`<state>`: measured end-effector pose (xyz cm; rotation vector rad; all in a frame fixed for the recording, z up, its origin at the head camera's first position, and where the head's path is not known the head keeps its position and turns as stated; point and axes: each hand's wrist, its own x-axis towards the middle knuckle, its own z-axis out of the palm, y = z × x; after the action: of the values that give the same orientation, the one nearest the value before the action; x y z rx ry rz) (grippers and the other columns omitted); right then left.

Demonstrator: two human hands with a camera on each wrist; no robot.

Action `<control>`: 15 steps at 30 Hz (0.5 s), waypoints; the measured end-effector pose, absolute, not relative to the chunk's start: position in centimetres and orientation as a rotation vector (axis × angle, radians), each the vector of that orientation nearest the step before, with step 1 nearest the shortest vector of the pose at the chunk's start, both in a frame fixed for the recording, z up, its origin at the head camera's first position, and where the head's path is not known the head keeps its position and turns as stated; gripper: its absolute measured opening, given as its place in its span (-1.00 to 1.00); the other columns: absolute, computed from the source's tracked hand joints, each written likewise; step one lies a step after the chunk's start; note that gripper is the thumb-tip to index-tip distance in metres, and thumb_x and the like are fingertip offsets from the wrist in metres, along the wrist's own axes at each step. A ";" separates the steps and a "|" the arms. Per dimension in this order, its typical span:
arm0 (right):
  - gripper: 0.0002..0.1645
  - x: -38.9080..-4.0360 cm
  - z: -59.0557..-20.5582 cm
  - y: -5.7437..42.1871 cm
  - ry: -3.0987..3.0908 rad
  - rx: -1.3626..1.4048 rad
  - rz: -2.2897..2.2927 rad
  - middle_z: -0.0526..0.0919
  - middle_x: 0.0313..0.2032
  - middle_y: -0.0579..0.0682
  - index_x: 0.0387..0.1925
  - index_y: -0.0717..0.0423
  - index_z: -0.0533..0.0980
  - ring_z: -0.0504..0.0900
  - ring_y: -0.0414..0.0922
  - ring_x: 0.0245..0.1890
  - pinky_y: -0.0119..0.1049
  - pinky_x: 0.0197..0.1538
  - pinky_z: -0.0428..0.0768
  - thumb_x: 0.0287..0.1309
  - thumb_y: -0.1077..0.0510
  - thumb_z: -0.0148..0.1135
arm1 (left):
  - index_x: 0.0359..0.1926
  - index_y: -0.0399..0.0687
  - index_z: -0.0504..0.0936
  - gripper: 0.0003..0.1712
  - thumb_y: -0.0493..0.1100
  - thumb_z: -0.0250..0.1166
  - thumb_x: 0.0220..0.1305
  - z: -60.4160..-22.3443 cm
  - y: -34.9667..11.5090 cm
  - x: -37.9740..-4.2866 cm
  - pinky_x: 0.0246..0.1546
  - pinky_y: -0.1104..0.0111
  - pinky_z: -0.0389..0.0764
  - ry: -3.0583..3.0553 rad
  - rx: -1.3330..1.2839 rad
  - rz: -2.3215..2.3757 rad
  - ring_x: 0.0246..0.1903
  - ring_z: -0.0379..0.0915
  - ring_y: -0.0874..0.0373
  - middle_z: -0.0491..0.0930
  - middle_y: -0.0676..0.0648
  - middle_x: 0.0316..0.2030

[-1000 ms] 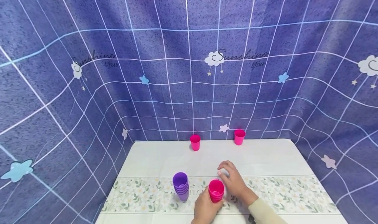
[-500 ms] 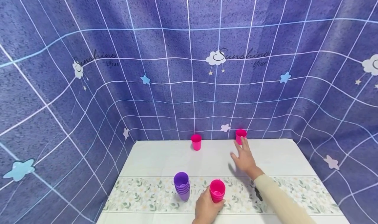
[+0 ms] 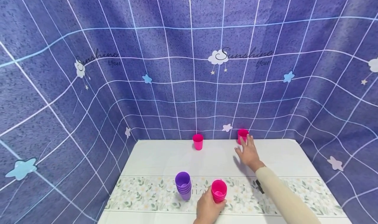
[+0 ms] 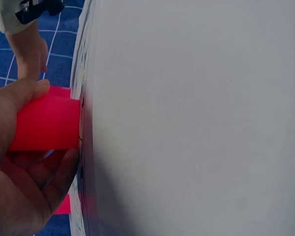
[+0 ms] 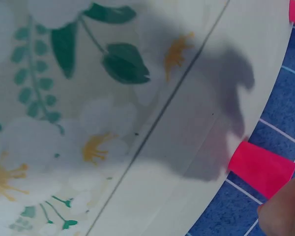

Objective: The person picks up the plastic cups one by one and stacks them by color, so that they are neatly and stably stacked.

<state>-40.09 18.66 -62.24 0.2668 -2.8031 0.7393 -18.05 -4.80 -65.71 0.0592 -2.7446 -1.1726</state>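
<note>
My left hand (image 3: 208,206) grips a stack of nested pink cups (image 3: 219,191) standing upright on the table. In the left wrist view, thumb and fingers wrap round the pink cup wall (image 4: 49,125). My right hand (image 3: 249,155) reaches to the back right, fingers spread, in front of a pink cup (image 3: 242,135). Its fingertips cover part of that cup; whether they touch it I cannot tell. One finger (image 5: 284,211) and the cup (image 5: 263,169) overlap in the right wrist view. Another pink cup (image 3: 198,142) stands upright at the back, further left.
Left of the held stack stands a stack of nested purple cups (image 3: 183,186). The white table (image 3: 165,158) has a flowered band across it. A blue gridded curtain (image 3: 177,70) hangs behind the table and along both sides.
My right hand has moved from beside the pink stack up to the back-right pink cup, its fingers spreading. The left hand keeps its grip on the stack. The head view has shifted slightly.
</note>
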 end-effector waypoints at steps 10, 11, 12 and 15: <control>-0.28 -42.2 -61.0 18.9 -2.828 0.216 0.595 0.02 0.58 0.57 0.53 0.39 0.25 -0.10 0.58 0.61 0.34 0.69 -0.12 0.54 0.06 0.06 | 0.19 0.09 0.65 -0.21 0.14 0.69 -0.10 -66.1 -4.8 -18.2 0.05 0.05 0.73 -2.742 0.063 -1.171 -0.06 0.77 0.06 0.82 0.03 -0.06; -0.30 -42.4 -61.0 19.0 -2.830 0.202 0.585 0.03 0.57 0.58 0.50 0.39 0.30 -0.09 0.58 0.60 0.34 0.68 -0.10 0.50 0.09 0.10 | 0.19 0.10 0.65 -0.22 0.14 0.69 -0.10 -66.1 -4.8 -18.2 0.05 0.05 0.73 -2.745 0.063 -1.176 -0.07 0.77 0.06 0.82 0.03 -0.06; -0.33 -42.5 -60.9 19.1 -2.831 0.189 0.583 0.05 0.56 0.58 0.46 0.40 0.34 -0.08 0.59 0.60 0.34 0.68 -0.09 0.46 0.12 0.15 | 0.18 0.11 0.65 -0.22 0.14 0.69 -0.10 -66.1 -4.8 -18.2 0.05 0.04 0.73 -2.749 0.062 -1.180 -0.07 0.77 0.06 0.82 0.04 -0.06; -0.49 -42.9 -60.9 19.4 -2.811 0.159 0.616 0.08 0.55 0.59 0.23 0.45 0.51 -0.07 0.61 0.59 0.33 0.68 -0.04 0.35 0.22 0.24 | 0.17 0.13 0.65 -0.23 0.15 0.69 -0.10 -66.0 -4.8 -18.2 0.05 0.04 0.73 -2.755 0.063 -1.178 -0.07 0.77 0.06 0.82 0.04 -0.06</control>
<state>-42.90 19.44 -60.88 0.1586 -2.8107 0.6157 -18.24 -4.76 -66.04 0.0626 -2.7549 -1.1785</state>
